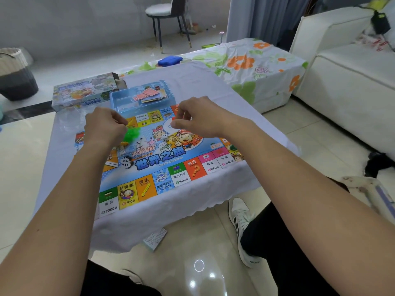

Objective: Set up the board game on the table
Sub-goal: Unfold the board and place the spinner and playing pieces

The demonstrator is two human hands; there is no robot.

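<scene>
Head view: a game board (162, 159) is seen spread flat on a low table covered with a white cloth (213, 90), its near edge lying along the cloth's near edge. Both arms are stretched out over the board's middle. The left hand (104, 127) is held above the board's left part with its fingers curled, and a cluster of green translucent pieces (131, 133) is seen at its fingertips, apparently gripped there; whether they are bagged or loose cannot be told. The right hand (198, 118) is held over the board's far right part, and a small red piece (174, 118) is pinched between its thumb and fingers. A white die (164, 136) is seen resting on the board's central artwork, between the two hands. Against the board's far edge a clear blue plastic tray (119, 101) is set, with red-backed cards (144, 95) lying in it. The game's printed box (83, 92) is placed at the tabletop's far left corner, just beside the tray. A small booklet (155, 239) is seen lying on the tiled floor below the table's near edge, and a white sneaker (241, 227) is planted on the tiles to its right.
</scene>
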